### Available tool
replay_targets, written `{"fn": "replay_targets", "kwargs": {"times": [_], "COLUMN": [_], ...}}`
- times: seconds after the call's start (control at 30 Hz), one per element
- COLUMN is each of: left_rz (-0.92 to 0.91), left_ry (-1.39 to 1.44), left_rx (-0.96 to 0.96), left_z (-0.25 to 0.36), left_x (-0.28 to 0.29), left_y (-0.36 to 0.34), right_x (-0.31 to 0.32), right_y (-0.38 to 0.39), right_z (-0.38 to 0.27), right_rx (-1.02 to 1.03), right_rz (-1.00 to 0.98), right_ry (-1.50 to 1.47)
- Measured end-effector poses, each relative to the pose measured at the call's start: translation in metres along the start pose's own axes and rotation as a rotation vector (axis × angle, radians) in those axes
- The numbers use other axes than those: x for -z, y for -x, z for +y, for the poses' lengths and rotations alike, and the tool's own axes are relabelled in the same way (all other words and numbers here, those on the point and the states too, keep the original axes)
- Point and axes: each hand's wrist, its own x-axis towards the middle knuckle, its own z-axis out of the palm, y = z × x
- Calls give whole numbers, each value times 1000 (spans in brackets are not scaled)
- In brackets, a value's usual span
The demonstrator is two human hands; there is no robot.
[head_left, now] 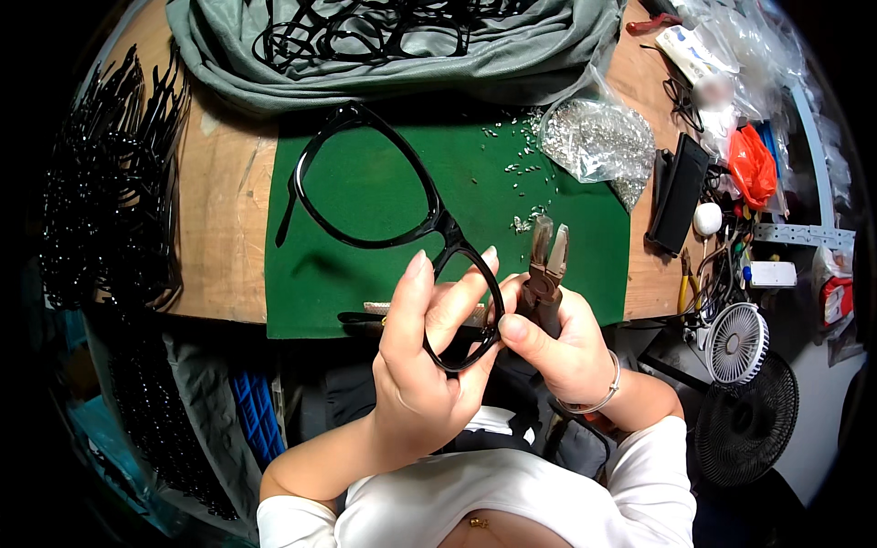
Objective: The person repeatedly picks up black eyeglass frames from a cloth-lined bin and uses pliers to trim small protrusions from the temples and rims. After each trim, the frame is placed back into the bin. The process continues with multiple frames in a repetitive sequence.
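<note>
A glossy black eyeglass frame [445, 227] without visible lenses hangs tilted above a green mat [585, 247]. My left hand [411, 361] grips its nearer rim, with fingers reaching through the opening. One temple arm points away at the far left; another lies partly behind my left fingers. Pliers [545, 270] with worn metal jaws point upward in my right hand [568, 342]. The right thumb also touches the rim near its outer edge. Small silvery pieces [523, 169] are scattered on the mat beyond the pliers, beside a clear plastic bag [598, 137] full of them.
Grey cloth [219, 68] with a heap of black frames [365, 36] lies at the far edge. Black, shiny strip-like parts [110, 183] are piled at left. On the right are a phone [681, 192], a red bag [752, 164], cables, a white fan [735, 342] and a black fan [747, 416].
</note>
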Motion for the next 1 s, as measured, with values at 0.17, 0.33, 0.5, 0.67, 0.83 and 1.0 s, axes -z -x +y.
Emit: {"fn": "replay_targets", "kwargs": {"times": [0.17,0.33,0.5,0.67,0.83,1.0], "left_rz": [-54,-107,-150,-230,-282,-246], "left_ry": [228,420,576,563,548,532], "left_rx": [152,254,419,427,447,482], "left_z": [5,17,27,29,26,26], "left_x": [6,19,39,43,43,35], "left_y": [-2,-9,-14,-19,-19,-18], "right_x": [1,-1,22,20,16,12], "right_y": [0,-1,9,8,1,5], "right_z": [-4,-24,-25,-30,-41,-29], "right_rx": [-96,-247,-70,-126,-185,-2], "right_rz": [-38,-161,-263,-569,-552,-372], "right_ry": [9,-144,447,527,768,1015]}}
